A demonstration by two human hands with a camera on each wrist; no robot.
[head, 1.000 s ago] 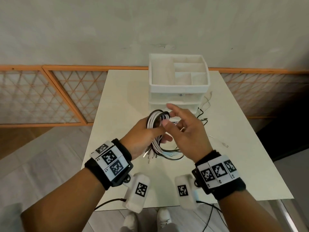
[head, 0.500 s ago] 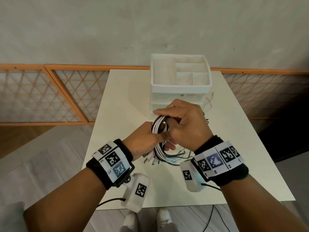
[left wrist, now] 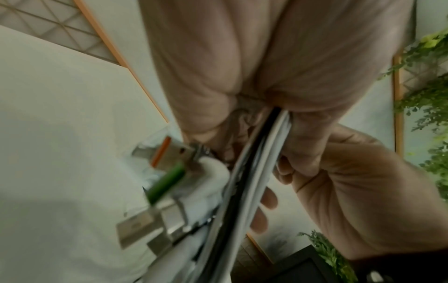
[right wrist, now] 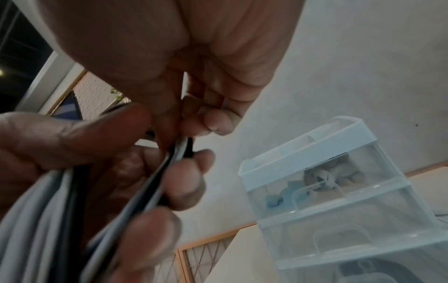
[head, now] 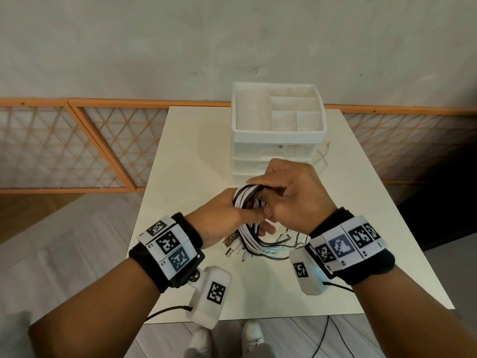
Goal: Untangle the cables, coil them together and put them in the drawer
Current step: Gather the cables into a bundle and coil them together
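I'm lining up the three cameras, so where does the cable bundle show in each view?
Head: cable bundle at centre, between left hand and right hand, in front of the drawer unit.
Left wrist: bundle runs from centre down, under the palm.
Right wrist: bundle at lower left.
Shared landmark: the orange-framed lattice panel, in all three views.

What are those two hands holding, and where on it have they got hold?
A coil of black and white cables. The left hand grips the coil's side, thumb across the strands; the right hand curls over its top loop. The plug ends hang free below.
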